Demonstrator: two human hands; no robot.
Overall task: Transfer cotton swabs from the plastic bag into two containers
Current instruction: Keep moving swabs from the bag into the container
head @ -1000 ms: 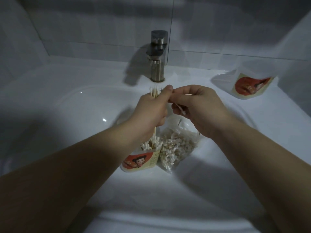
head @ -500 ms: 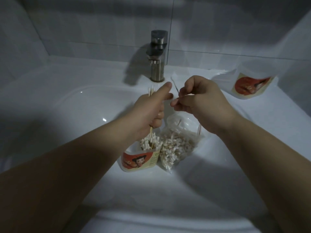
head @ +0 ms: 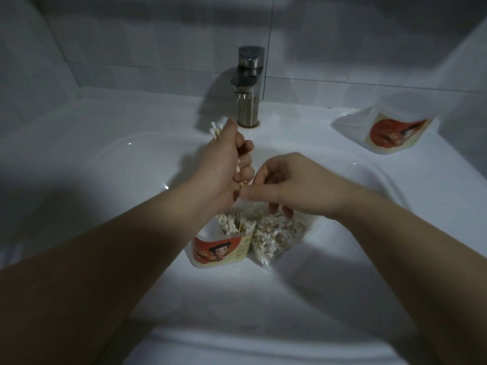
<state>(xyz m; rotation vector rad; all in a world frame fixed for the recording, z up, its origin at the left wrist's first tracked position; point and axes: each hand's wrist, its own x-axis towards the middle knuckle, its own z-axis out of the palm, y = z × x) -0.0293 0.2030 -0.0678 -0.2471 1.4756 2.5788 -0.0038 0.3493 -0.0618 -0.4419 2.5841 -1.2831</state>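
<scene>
My left hand [head: 224, 167] grips a bundle of cotton swabs [head: 217, 127] upright, their white tips sticking out above my fist, over the sink basin. Below it stands a white container [head: 218, 252] with a red cartoon label, holding several swabs [head: 229, 222]. Beside it on the right lies the clear plastic bag [head: 276, 235], full of swabs. My right hand [head: 292, 185] hovers over the bag with its fingertips dipping down into the bag's mouth and the thumb stretched toward my left hand. Whether these fingers pinch a swab does not show. A second labelled container [head: 395, 133] sits on the sink ledge at the far right.
A steel faucet [head: 249, 85] stands at the back of the white sink [head: 110, 164], just behind my left hand. Tiled walls close in behind and on the left. Both my forearms cross the basin's front rim.
My right hand dropped from beside my left hand's top down to the bag's mouth. My left hand keeps hold of the bundle and has tilted slightly left.
</scene>
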